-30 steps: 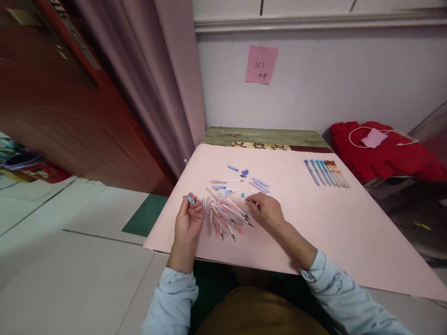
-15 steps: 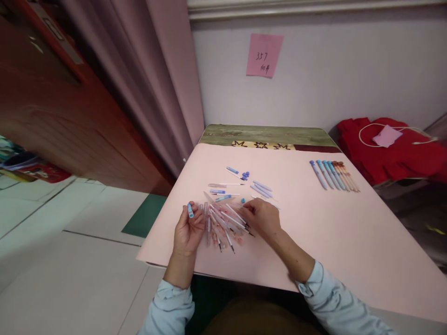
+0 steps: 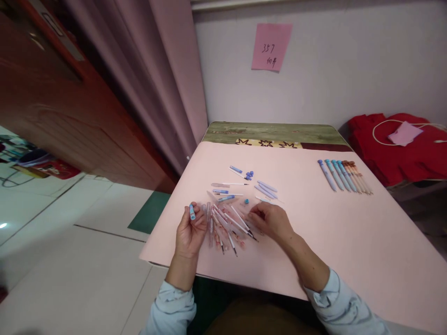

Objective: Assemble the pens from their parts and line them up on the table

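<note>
My left hand (image 3: 190,230) is closed on a short blue pen part (image 3: 192,211), held upright near the table's left front edge. My right hand (image 3: 271,220) rests palm down on the pink table cover (image 3: 314,223), fingers curled at the right end of a heap of pen refills and clear barrels (image 3: 226,221). What its fingertips pinch is hidden. Loose blue pen parts (image 3: 244,179) lie just beyond the heap.
A row of several assembled pens (image 3: 344,174), blue and brown, lies at the table's far right. A pink sticky note (image 3: 271,46) hangs on the wall. Red cloth with a white cable (image 3: 398,144) sits to the right, a curtain and wooden door to the left.
My head has shifted, so the view moved slightly. My right hand has slid a little along the heap of refills; my left hand still holds the blue part.
</note>
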### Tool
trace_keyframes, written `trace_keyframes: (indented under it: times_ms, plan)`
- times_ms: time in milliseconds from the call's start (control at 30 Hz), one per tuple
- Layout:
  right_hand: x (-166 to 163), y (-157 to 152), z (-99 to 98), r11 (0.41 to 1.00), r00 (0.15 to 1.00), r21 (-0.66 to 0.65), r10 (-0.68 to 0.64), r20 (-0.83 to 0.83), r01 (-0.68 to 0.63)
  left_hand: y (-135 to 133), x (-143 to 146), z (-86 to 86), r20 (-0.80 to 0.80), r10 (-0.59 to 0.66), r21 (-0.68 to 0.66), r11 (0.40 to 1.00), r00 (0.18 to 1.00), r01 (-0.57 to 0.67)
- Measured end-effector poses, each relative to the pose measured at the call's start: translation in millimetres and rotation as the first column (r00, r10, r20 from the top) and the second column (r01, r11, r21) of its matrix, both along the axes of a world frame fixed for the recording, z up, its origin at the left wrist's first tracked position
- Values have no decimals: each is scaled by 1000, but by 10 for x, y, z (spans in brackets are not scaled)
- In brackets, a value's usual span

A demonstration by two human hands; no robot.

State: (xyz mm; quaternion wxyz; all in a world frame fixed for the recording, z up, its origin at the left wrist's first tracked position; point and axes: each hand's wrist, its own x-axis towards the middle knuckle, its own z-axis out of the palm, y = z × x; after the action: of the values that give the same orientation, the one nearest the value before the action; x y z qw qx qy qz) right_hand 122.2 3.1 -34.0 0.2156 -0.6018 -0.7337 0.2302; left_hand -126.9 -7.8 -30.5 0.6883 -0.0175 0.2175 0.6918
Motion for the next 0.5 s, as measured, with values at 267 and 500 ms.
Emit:
trace_keyframes:
  times_ms: [267, 500]
  plan:
    - [133, 17, 29, 1000, 999, -2, -3, 52, 3, -6, 0, -10, 29, 0, 10, 1000, 1000, -1]
    - [-5, 38, 117, 981, 998, 181, -68, 5, 66, 2, -5, -34, 26, -5, 6, 1000, 1000, 4]
